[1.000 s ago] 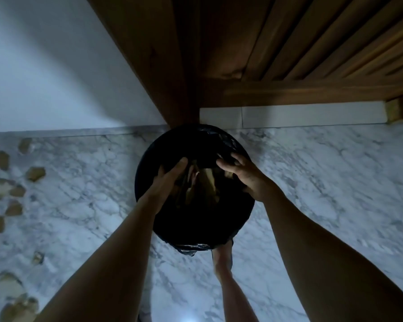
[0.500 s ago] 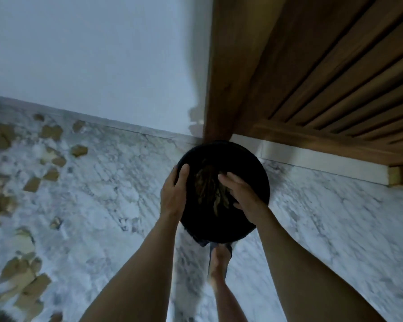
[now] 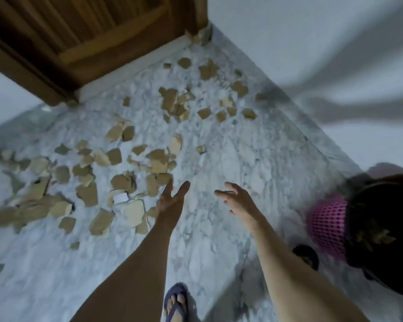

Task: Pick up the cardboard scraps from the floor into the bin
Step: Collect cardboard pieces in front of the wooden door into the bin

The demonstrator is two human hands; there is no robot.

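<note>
Now my left hand (image 3: 171, 201) and right hand (image 3: 239, 201) have left the black-lined pink mesh bin (image 3: 330, 219) at frame right, both spread empty toward the torn brown cardboard scraps (image 3: 126, 182) still littering the white marble floor (image 3: 219, 240).

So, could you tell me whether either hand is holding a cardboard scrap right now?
No, the left hand and right hand both hang open-fingered above the marble floor, holding nothing.
</note>
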